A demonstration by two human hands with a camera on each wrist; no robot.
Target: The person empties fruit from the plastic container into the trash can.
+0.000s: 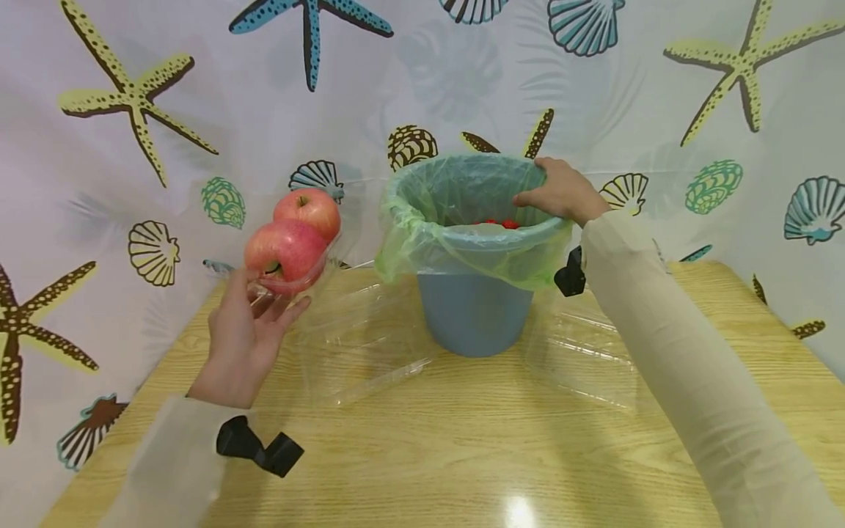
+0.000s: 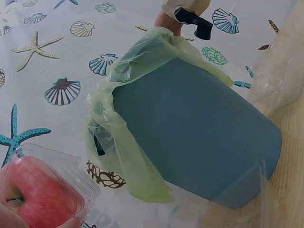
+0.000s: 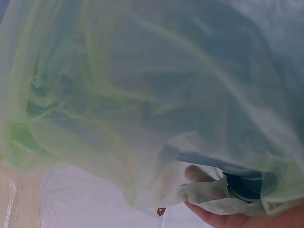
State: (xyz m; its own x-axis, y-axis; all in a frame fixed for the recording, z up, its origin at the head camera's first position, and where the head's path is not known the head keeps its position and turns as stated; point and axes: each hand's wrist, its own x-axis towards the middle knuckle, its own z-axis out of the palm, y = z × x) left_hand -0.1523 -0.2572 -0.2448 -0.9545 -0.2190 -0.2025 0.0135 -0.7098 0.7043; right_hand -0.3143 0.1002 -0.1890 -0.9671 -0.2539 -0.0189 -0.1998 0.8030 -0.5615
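Observation:
My left hand [image 1: 246, 331] holds up a clear plastic box [image 2: 81, 183] with two red apples [image 1: 288, 253] in it, left of the bin and above the table. The thumb and fingers are at the box's near end. My right hand [image 1: 560, 192] grips the right rim of a blue-grey bin [image 1: 475, 312], fingers over the edge. A thin green bag [image 1: 422, 253] lines the bin and is folded over its rim. Some red things [image 1: 505, 224] lie inside, mostly hidden by the front rim. In the right wrist view the bag covers most of the bin.
Clear plastic packages [image 1: 363, 345] lie on the wooden table [image 1: 422, 447] at the bin's left and right sides. A curtain [image 1: 264, 110] printed with shells and starfish hangs behind the table. Dark cameras are strapped to both wrists.

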